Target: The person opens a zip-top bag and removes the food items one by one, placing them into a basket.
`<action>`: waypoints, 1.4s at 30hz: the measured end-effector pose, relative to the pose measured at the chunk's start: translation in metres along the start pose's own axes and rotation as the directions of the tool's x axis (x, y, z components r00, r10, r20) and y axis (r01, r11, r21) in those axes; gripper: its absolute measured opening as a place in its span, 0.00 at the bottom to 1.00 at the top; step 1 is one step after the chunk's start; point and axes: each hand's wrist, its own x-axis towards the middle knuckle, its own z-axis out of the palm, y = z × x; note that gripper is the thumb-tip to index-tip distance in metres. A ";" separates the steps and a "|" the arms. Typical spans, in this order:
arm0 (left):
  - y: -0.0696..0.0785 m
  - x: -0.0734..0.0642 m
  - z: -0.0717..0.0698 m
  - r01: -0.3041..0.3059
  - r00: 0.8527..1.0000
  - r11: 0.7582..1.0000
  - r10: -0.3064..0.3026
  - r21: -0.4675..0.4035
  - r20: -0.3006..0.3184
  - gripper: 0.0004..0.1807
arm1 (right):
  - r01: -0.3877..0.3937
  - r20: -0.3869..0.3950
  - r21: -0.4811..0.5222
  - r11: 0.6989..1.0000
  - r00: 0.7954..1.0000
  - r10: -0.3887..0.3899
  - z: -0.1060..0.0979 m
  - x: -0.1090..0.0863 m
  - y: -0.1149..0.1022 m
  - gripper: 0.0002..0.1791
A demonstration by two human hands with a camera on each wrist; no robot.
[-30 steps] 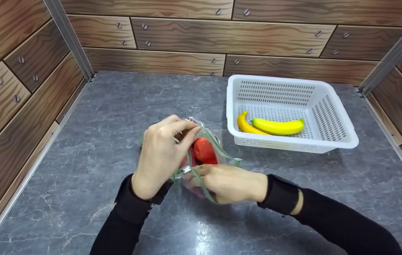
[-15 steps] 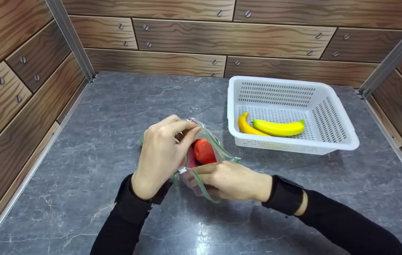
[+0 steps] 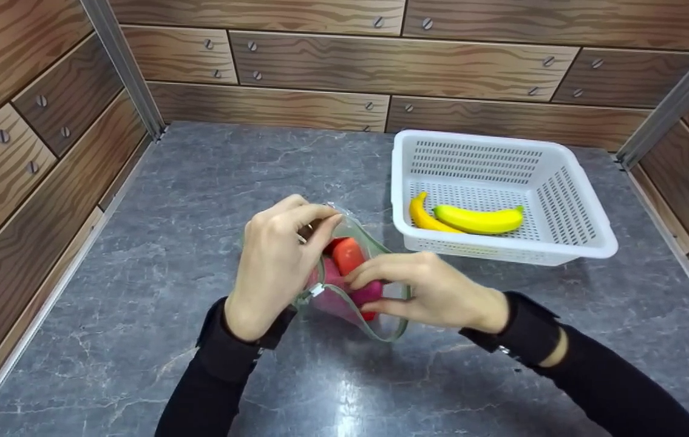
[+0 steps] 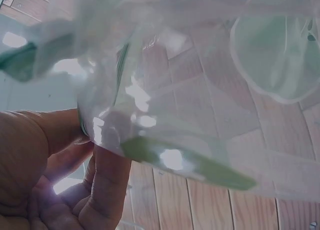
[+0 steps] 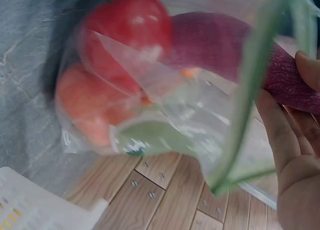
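Note:
My left hand [image 3: 274, 261] pinches the rim of a clear zip bag [image 3: 335, 305] with a green edge and a white slider. The mouth of the bag is spread. With thumb and fingers, my right hand [image 3: 438, 291] grips a rough-skinned purple sweet potato [image 3: 369, 292] at the opening; its long, curved body [image 5: 210, 44] reaches down into the bag in the right wrist view. Deeper inside sit a round red tomato or pepper [image 5: 127, 32] and an orange-red round item [image 5: 92, 102]. My left hand hides part of the bag in the head view.
A white perforated basket [image 3: 502, 246] stands behind the bag to the right. It holds a yellow banana [image 3: 423, 217] and a greenish-yellow banana [image 3: 479, 220]. Wood-patterned walls [image 3: 320, 60] enclose the grey marbled tabletop [image 3: 138, 303] at the back and sides.
My right hand, earlier lower with its fingers in the bag, has moved up and right. The sweet potato now shows between its thumb and fingers. My left hand stays at the rim.

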 end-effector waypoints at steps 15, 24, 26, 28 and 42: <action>0.000 -0.001 0.000 0.017 1.000 1.000 -0.017 0.008 0.007 0.04 | 0.098 -0.306 0.311 0.945 0.952 0.002 -0.064 -0.031 -0.026 0.17; -0.001 0.000 0.001 0.018 1.000 1.000 -0.018 0.006 0.006 0.05 | 0.191 -0.502 0.363 0.912 0.864 0.019 -0.090 -0.048 -0.061 0.17; -0.001 0.001 0.001 0.021 1.000 1.000 -0.021 0.008 0.004 0.05 | 0.186 -0.532 0.372 0.909 0.846 0.044 -0.097 -0.055 -0.065 0.17; -0.001 0.001 0.001 0.021 1.000 1.000 -0.021 0.010 0.003 0.05 | 0.176 -0.555 0.379 0.909 0.829 0.071 -0.104 -0.062 -0.066 0.18; 0.000 0.000 0.001 0.029 1.000 0.999 -0.029 0.017 0.004 0.04 | -0.120 -0.584 0.278 0.953 0.767 0.267 -0.137 -0.082 -0.039 0.19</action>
